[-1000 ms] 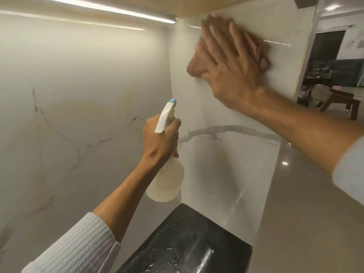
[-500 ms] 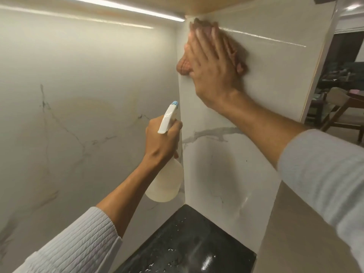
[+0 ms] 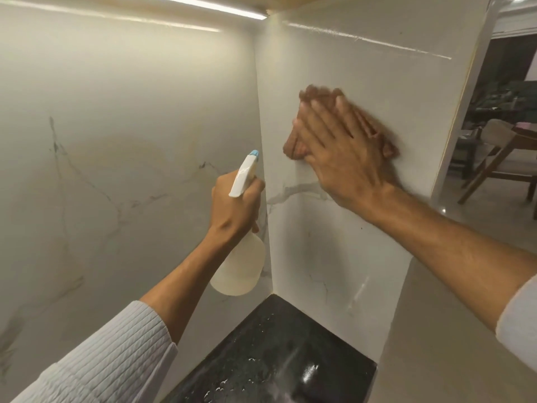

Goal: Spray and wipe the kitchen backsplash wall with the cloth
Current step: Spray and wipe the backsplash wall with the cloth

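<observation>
Both hands work; our right hand (image 3: 345,152), fingers together, flattens the cloth (image 3: 293,146) on the backsplash wall (image 3: 334,68); we should press evenly; our left hand (image 3: 235,207) stays clamped on the spray bottle (image 3: 239,271).

Brown cloth (image 3: 293,145); white, grey-veined backsplash (image 3: 145,126); white spray bottle (image 3: 238,269), blue-tipped; black countertop (image 3: 279,353); ribbed pale sleeve (image 3: 101,365).

Head-worn view, close, facing backsplash (image 3: 130,135) corner.

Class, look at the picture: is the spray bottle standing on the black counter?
No. The left hand holds the spray bottle in the air, above the counter.
</observation>
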